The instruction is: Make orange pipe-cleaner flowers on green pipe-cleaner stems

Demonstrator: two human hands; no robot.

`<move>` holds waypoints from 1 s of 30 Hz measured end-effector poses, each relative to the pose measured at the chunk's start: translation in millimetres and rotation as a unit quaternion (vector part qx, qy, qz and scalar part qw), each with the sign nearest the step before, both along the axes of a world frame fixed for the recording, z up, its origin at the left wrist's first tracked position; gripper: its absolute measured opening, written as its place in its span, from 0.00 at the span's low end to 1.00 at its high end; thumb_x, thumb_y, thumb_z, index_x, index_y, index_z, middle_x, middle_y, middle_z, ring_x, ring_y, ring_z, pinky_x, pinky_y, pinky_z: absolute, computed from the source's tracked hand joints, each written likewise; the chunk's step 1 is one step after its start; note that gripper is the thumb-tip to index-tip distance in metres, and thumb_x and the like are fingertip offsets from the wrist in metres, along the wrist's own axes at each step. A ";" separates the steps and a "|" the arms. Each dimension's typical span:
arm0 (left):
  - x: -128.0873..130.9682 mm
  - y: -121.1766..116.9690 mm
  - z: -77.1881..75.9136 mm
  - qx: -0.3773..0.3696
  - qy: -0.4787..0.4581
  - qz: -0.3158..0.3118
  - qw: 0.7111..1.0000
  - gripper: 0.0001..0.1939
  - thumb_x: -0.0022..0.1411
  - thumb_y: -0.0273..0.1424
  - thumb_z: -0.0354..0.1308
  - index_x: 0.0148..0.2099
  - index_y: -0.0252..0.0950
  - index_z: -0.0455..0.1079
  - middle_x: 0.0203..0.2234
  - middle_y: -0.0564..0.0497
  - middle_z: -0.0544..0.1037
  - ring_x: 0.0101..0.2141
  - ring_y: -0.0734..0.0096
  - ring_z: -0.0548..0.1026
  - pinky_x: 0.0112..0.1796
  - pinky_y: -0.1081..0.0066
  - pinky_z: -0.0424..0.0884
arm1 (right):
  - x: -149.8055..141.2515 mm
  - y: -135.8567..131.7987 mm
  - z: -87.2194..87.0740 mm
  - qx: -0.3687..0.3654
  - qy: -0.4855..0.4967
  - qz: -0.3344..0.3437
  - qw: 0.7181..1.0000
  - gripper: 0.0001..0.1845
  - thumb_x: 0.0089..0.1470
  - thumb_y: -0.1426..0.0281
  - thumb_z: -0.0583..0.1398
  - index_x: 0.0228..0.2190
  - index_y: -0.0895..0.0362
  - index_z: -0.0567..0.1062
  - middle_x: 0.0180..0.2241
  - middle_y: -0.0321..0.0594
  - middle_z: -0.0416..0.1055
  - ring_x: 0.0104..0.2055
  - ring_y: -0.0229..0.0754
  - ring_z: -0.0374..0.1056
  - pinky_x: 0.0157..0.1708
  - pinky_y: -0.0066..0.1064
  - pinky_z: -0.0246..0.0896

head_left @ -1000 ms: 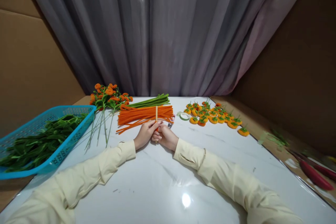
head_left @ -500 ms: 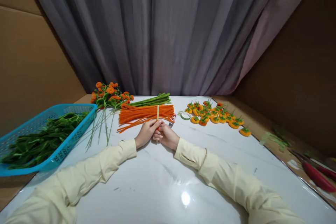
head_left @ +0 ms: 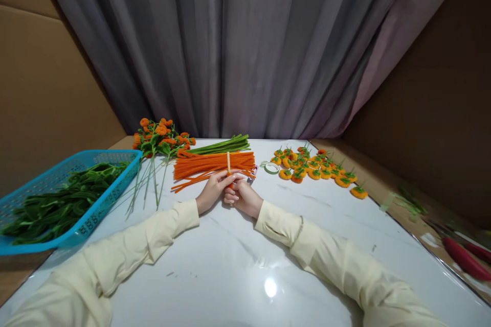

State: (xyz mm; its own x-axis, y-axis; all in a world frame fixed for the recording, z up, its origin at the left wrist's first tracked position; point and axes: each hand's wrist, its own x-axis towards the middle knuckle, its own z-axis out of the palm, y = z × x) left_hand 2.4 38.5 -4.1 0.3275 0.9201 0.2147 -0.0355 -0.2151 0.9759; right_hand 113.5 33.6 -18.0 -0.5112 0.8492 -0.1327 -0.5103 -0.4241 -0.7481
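Observation:
Over the middle of the table my left hand (head_left: pixel 210 192) and my right hand (head_left: pixel 245 198) meet, fingers closed around a thin pale wooden stick (head_left: pixel 228 160). The stick stands nearly upright, its top above my fingers and a short tip below. A bit of orange pipe cleaner (head_left: pixel 230 185) shows around the stick between my fingertips; most of it is hidden. Just behind lies a bundle of loose orange pipe cleaners (head_left: pixel 203 164), with green pipe cleaners (head_left: pixel 226 145) beyond it.
To the left stands a blue basket (head_left: pixel 132 166) of green fuzzy leaves (head_left: pixel 72 199), beside orange flowers on stems (head_left: pixel 161 132). At right are a roll of green tape (head_left: pixel 272 168), several yellow-orange flower heads (head_left: pixel 315 173) and red-handled pliers (head_left: pixel 464 258).
My left fingers have shifted and spread a little on the stick, showing more orange between the hands. The stick's top leans slightly further left. The view has moved slightly.

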 end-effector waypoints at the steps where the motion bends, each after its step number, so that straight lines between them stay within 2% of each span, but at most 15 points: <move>1: -0.2 0.6 0.2 -0.023 -0.023 -0.011 0.999 0.19 0.52 0.42 0.60 0.41 0.33 0.73 0.32 0.47 0.78 0.36 0.65 0.73 0.38 0.71 0.67 | 0.1 0.3 -0.1 -0.002 0.000 0.001 1.000 0.12 0.38 0.83 0.49 0.26 0.55 0.58 0.12 0.24 0.53 0.11 0.29 0.41 0.18 0.24 0.42; 6: -1.9 4.3 -2.2 -0.132 -0.101 -0.058 0.984 0.21 0.47 0.40 0.65 0.41 0.32 0.72 0.31 0.47 0.77 0.31 0.70 0.73 0.32 0.73 0.68 | 0.6 1.2 -2.0 -0.002 0.002 -0.006 1.000 0.17 0.37 0.83 0.49 0.31 0.53 0.59 0.11 0.21 0.50 0.11 0.29 0.40 0.17 0.23 0.39; 11: -2.1 6.9 -1.3 -0.141 -0.112 -0.056 0.982 0.21 0.51 0.47 0.60 0.34 0.32 0.73 0.27 0.47 0.75 0.29 0.69 0.73 0.30 0.72 0.69 | 0.6 -1.2 -1.4 0.007 0.002 -0.005 1.000 0.21 0.37 0.83 0.50 0.34 0.52 0.59 0.12 0.21 0.51 0.11 0.29 0.41 0.17 0.22 0.39; 14: -2.6 7.8 -1.0 -0.135 -0.113 -0.063 0.982 0.22 0.52 0.49 0.58 0.33 0.32 0.73 0.28 0.47 0.75 0.31 0.68 0.73 0.33 0.71 0.69 | 0.5 -2.5 -0.3 0.012 0.002 -0.004 1.000 0.21 0.36 0.83 0.50 0.33 0.52 0.59 0.12 0.21 0.51 0.11 0.29 0.41 0.16 0.22 0.39; 19: -7.0 10.4 -4.4 -0.126 -0.089 -0.075 0.985 0.22 0.50 0.46 0.61 0.36 0.31 0.75 0.29 0.46 0.76 0.32 0.67 0.73 0.34 0.71 0.68 | 0.5 -1.9 0.2 0.012 0.002 -0.001 1.000 0.19 0.38 0.83 0.50 0.33 0.52 0.58 0.12 0.20 0.50 0.11 0.29 0.39 0.16 0.22 0.40; 26: -10.7 8.9 -4.8 -0.099 -0.048 -0.076 0.991 0.17 0.48 0.41 0.64 0.32 0.30 0.77 0.28 0.45 0.78 0.33 0.64 0.73 0.35 0.69 0.66 | -0.1 -1.5 -1.5 0.020 -0.005 0.001 1.000 0.11 0.43 0.80 0.50 0.29 0.54 0.59 0.11 0.21 0.48 0.11 0.28 0.37 0.15 0.21 0.39; 30: -9.8 3.7 1.8 -0.013 -0.007 -0.076 0.997 0.14 0.52 0.40 0.61 0.29 0.34 0.78 0.36 0.46 0.77 0.42 0.60 0.71 0.45 0.66 0.64 | -0.6 -1.6 -3.1 0.030 -0.002 -0.009 0.999 0.11 0.43 0.81 0.50 0.29 0.55 0.61 0.10 0.21 0.48 0.11 0.28 0.36 0.15 0.21 0.40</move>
State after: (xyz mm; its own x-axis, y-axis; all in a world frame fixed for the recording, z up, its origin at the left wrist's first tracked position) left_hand -7.5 42.1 -2.3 0.4614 0.8650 0.1972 -0.0790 -0.1813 0.9802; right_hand 112.9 31.9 -21.1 -0.4958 0.8646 -0.0822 -0.5149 -0.3689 -0.7738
